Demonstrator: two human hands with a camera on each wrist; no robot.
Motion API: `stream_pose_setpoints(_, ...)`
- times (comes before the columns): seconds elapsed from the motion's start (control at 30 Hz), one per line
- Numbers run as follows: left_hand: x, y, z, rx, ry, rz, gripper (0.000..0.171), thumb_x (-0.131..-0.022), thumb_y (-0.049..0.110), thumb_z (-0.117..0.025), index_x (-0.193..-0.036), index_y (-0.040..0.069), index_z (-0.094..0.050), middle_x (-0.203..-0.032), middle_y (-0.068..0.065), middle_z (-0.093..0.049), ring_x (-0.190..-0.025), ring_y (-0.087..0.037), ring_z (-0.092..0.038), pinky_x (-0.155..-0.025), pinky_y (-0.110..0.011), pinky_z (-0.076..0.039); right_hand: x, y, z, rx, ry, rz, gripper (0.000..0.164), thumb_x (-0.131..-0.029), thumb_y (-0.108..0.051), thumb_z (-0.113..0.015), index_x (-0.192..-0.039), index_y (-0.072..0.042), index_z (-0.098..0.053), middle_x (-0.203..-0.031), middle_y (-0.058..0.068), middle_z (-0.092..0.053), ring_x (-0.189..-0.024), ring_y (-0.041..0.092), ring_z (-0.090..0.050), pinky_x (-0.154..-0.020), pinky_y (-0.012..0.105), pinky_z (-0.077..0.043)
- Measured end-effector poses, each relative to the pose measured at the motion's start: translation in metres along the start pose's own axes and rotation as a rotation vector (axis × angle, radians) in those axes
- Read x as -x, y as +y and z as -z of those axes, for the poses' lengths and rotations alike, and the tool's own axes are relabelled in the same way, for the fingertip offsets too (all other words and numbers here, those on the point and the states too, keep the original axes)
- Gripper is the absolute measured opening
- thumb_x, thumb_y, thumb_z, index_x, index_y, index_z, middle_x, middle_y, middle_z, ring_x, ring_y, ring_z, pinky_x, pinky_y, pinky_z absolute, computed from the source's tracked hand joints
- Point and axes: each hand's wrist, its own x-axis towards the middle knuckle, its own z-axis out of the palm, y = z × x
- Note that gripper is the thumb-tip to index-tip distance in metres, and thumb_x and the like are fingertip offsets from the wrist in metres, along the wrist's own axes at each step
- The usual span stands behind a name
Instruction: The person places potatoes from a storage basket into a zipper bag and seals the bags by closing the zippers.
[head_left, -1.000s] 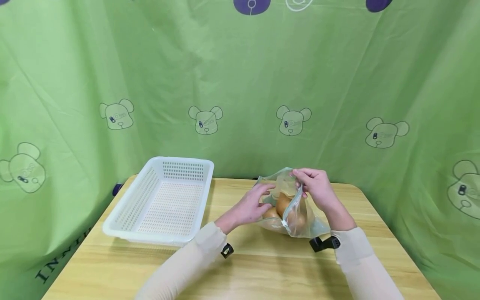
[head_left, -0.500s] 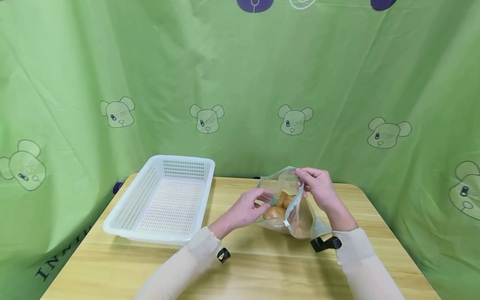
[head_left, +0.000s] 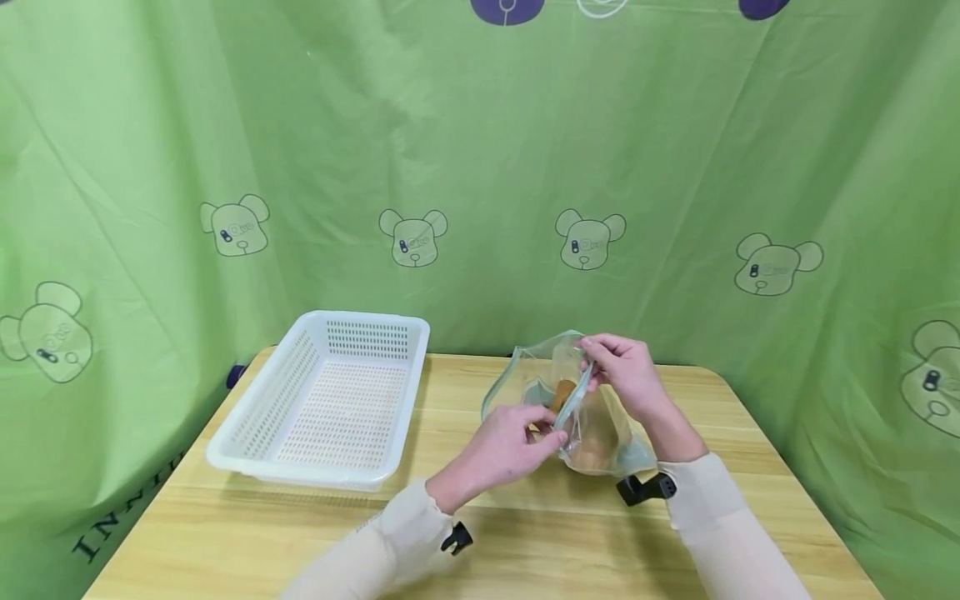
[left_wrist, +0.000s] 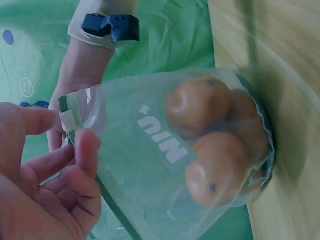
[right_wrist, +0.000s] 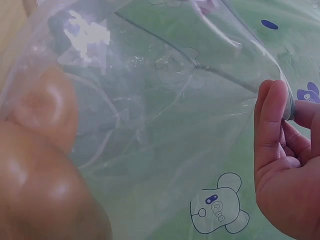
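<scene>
A clear zip bag (head_left: 598,425) with a green rim and a white slider (left_wrist: 67,121) stands on the table. Several smooth orange-brown round fruits (left_wrist: 216,167), some with a dark spot at one end, lie in its bottom; their exact kind is unclear. My right hand (head_left: 626,375) pinches the bag's upper rim at the far corner, thumb against fingers, also plain in the right wrist view. At the near part of the rim is my left hand (head_left: 510,442), its thumb and curled fingers around the edge beside the slider. The bag's mouth gapes between the hands.
A white perforated plastic basket (head_left: 416,392) stands to the left on the wooden table (head_left: 525,542). Behind and beside the table hangs a green curtain (head_left: 480,150) printed with bear heads.
My left hand has come from the bag's mouth toward the near rim and now grips there. The near rim has drawn inward, and the left side of the mouth bulges out. My right hand keeps its pinch.
</scene>
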Motion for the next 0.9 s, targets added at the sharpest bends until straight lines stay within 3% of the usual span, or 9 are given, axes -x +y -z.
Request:
stream_pose_setpoints(0.17,0.000,-0.005,-0.002,0.017,0.072,0.002,0.006,-0.087,0.021,-0.066,-0.085,0.017,-0.068,-0.070,0.010,-0.056,-0.056,-0.002,-0.049,-0.046,-0.019,-0.044,0.000,0.002,-0.002,-0.025,-0.009,-0.021,0.023,-0.094,-0.010,-0.058,-0.100,0.013,-0.062,-0.070,0.007,-0.063,-0.053,0.010,-0.058,-0.050,0.023,-0.053)
stream_pose_setpoints(0.27,0.001,-0.012,-0.001,-0.007,0.134,-0.024,0.004,-0.085,0.012,-0.064,-0.082,0.013,-0.066,-0.072,0.008,-0.057,-0.059,-0.002,-0.049,-0.048,-0.018,-0.044,0.002,0.002,-0.003,-0.025,-0.022,-0.040,0.027,-0.094,-0.010,-0.058,-0.101,0.016,-0.059,-0.073,0.009,-0.063,-0.055,0.012,-0.060,-0.053,0.025,-0.055)
stream_pose_setpoints(0.4,0.001,-0.019,0.006,-0.046,0.193,-0.071,0.014,-0.082,-0.002,-0.058,-0.089,0.007,-0.067,-0.082,-0.001,-0.065,-0.069,-0.005,-0.057,-0.058,-0.015,-0.049,0.003,0.003,-0.006,-0.003,-0.043,-0.057,0.030,-0.094,-0.010,-0.057,-0.104,0.019,-0.054,-0.075,0.009,-0.063,-0.058,0.013,-0.061,-0.055,0.027,-0.056)
stream_pose_setpoints(0.63,-0.005,-0.033,0.025,-0.234,0.269,-0.236,0.027,-0.080,-0.015,-0.052,-0.091,0.005,-0.067,-0.090,-0.006,-0.068,-0.084,-0.016,-0.065,-0.076,-0.020,-0.052,0.004,0.003,-0.012,0.041,-0.091,-0.082,0.033,-0.095,-0.007,-0.055,-0.110,0.021,-0.046,-0.075,0.007,-0.064,-0.062,0.015,-0.064,-0.057,0.029,-0.056)
stream_pose_setpoints(0.77,-0.009,-0.042,0.042,-0.334,0.256,-0.355,0.028,-0.079,-0.017,-0.051,-0.089,0.005,-0.066,-0.090,-0.005,-0.068,-0.086,-0.018,-0.065,-0.080,-0.023,-0.051,0.002,0.003,-0.012,0.073,-0.130,-0.082,0.033,-0.095,-0.010,-0.055,-0.109,0.019,-0.047,-0.077,0.012,-0.063,-0.063,0.016,-0.064,-0.055,0.029,-0.055)
stream_pose_setpoints(0.9,-0.012,-0.050,0.064,-0.357,0.232,-0.459,0.026,-0.078,-0.017,-0.053,-0.086,0.005,-0.065,-0.088,-0.006,-0.068,-0.087,-0.020,-0.064,-0.083,-0.025,-0.051,-0.004,0.004,-0.010,0.104,-0.130,-0.079,0.032,-0.096,-0.015,-0.054,-0.107,0.015,-0.052,-0.080,0.013,-0.061,-0.064,0.016,-0.062,-0.053,0.028,-0.053)
